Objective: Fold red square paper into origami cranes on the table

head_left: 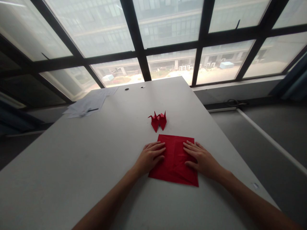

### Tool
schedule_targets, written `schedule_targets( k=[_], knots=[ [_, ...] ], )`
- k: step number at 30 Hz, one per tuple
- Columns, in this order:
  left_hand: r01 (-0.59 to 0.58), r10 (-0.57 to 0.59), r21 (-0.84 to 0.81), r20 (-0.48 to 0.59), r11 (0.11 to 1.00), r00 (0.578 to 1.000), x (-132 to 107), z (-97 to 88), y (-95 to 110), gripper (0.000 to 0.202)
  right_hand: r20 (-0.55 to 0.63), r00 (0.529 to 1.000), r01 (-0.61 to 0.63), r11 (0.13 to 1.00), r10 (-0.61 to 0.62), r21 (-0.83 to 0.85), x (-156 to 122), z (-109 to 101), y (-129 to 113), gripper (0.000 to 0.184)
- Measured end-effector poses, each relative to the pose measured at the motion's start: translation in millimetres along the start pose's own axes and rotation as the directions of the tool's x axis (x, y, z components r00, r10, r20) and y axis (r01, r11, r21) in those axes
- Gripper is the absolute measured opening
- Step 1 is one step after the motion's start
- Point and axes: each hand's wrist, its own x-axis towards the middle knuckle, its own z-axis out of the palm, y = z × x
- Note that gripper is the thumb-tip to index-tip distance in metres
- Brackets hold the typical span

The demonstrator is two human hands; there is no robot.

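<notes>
Across the white table (72,153), near its right-hand edge, a square of red paper (174,161) lay flat, its surface faintly creased. The left hand (153,154) rested over its left edge and the right hand (199,155) over its right, both palm down, with fingers open and outstretched, pressing lightly, it seemed, and gripping nothing. Just beyond the far edge, two folded red birds (155,122) stood close together, apart from the sheet; white papers (87,101) lay well away at the far left. The step in hand looked like smoothing and steadying the sheet. The next move, by my judgement, called for one hand to hold it still while the other lifted an edge without wrinkling it.
</notes>
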Motion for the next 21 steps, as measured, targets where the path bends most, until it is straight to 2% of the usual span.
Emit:
schedule_targets(
  k=[11,16,19,21],
  knots=[
    [0.041,-0.058,-0.137,-0.124,0.99,0.991,2,6.9,-5,0.028,-0.028,1.0,0.004,1.0,-0.004,0.017,-1,1,2,0.06],
    [0.056,-0.092,-0.196,-0.178,0.979,0.98,1,7.0,-2,0.012,-0.057,0.998,-0.018,1.0,0.019,0.024,0,0,-4,0.051],
    [0.047,-0.091,-0.191,-0.225,0.98,0.97,2,5.7,1,0.006,-0.097,0.995,-0.028,1.0,0.029,0.011,1,2,-11,0.05],
    [0.032,-0.083,-0.191,-0.266,0.981,0.96,2,5.0,4,0.006,-0.144,0.989,-0.026,1.0,0.025,-0.008,2,4,-15,0.044]
  ],
)
